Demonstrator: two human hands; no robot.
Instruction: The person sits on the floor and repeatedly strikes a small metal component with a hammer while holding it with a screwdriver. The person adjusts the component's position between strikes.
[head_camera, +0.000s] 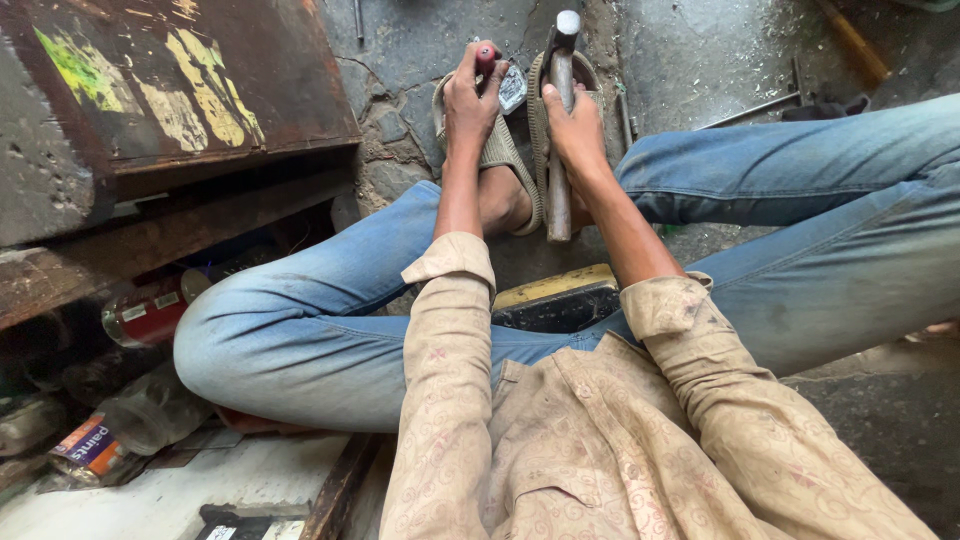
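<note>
- Nearest, beige shirt sleeves (450, 400) and blue jeans (300, 330) of the seated person; a yellow-topped block (556, 298) lies between the legs.
- Right hand (577, 128) wraps a hammer (560, 130) by its wooden handle, head pointing away.
- Left hand (468, 100) grips a red-handled tool (486, 60), tip touching a small metal piece (513, 88) by the sandals (505, 150).

A rusty brown metal box with yellow and green paint smears (170, 90) fills the upper left. Below that box a red cylindrical can with a pale label (150, 312) lies on its side in the shadow, and further below it lies a clear plastic bottle (150, 412), with a small purple-and-orange labelled tin (88, 447) just left of the bottle. Well right of the box, a thin grey metal rod (752, 110) lies on the cracked grey stone floor (700, 50).
</note>
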